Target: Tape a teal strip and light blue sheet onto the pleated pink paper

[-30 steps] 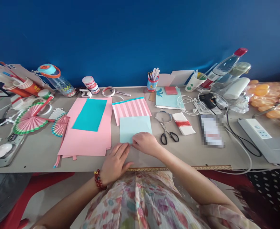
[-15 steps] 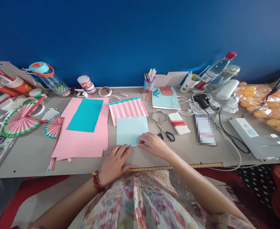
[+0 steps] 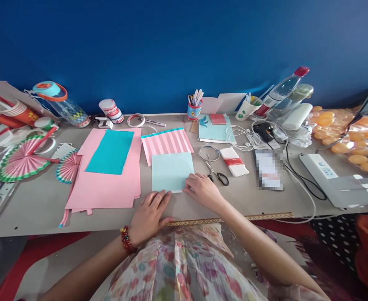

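A pale blue sheet of paper (image 3: 171, 169) lies on the table, with a thin white strip showing along its near edge. My left hand (image 3: 149, 212) rests flat at the paper's near left corner, fingers stretched out and fingertips touching the edge. At the near right corner, my right hand (image 3: 203, 190) has its fingers curled together on the paper; its fingertips are partly hidden. Just beyond, partly under the blue sheet, sits a pleated pink paper (image 3: 168, 142) with a blue top strip. Left of it, a bright blue sheet (image 3: 110, 150) lies on pink paper (image 3: 102, 194).
Black-handled scissors (image 3: 220, 177) and a card wound with red thread (image 3: 234, 161) are on the right. Paper fans (image 3: 24, 156) lie at the left. A pen cup (image 3: 194, 110) and a plastic bottle (image 3: 274, 94) stand along the blue wall. A power strip (image 3: 323, 167) is farther right.
The view has shifted slightly. Both hands stay at the near edge of the pale blue paper, with almost no visible movement.
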